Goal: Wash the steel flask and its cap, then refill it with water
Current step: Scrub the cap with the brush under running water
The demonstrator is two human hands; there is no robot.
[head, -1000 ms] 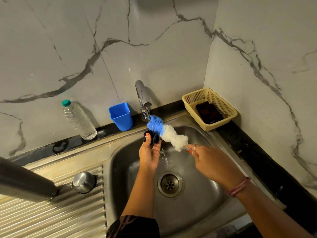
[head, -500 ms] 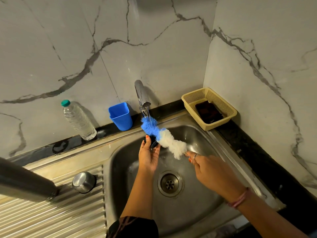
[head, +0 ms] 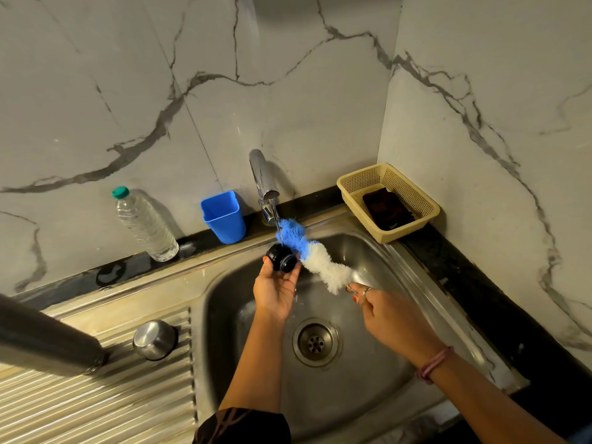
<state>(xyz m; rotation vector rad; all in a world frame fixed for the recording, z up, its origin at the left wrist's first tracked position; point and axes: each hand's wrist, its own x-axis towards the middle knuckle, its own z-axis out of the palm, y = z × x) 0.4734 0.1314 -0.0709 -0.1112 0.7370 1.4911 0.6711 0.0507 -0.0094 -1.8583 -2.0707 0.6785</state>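
A stainless-steel sink [head: 378, 408] is seen from above, set into a dark counter [head: 499, 315] that meets marbled wall tiles at the far right corner. A thin stream of water runs from the chrome tap [head: 262, 177] at the back edge of the basin. Directly under that stream, a small black flask cap [head: 281, 257] is held at the fingertips of the left hand [head: 276, 290], whose palm faces up and whose fingers are curled around the cap. The wire handle of a bottle brush [head: 312, 253] is pinched in the closed fingers of the right hand [head: 392, 318], over the right part of the basin. The brush slants up and left; its blue tip lies just beside the cap and the tap's outlet, and its white part trails back toward the right hand. Whether the bristles touch the cap cannot be told. The drain [head: 316, 342] is visible below and between the two forearms.

On the ribbed draining board at the left, the steel flask [head: 48, 342] lies on its side, blurred and cut off by the left edge. A small domed steel cup [head: 155, 339] sits upside down just beside it. Along the back edge of the counter stand a clear plastic water bottle [head: 144, 224] with a green lid and a blue plastic cup [head: 223, 216]. In the far right corner, a cream mesh basket [head: 358, 184] holds a dark scrubbing pad [head: 386, 208].
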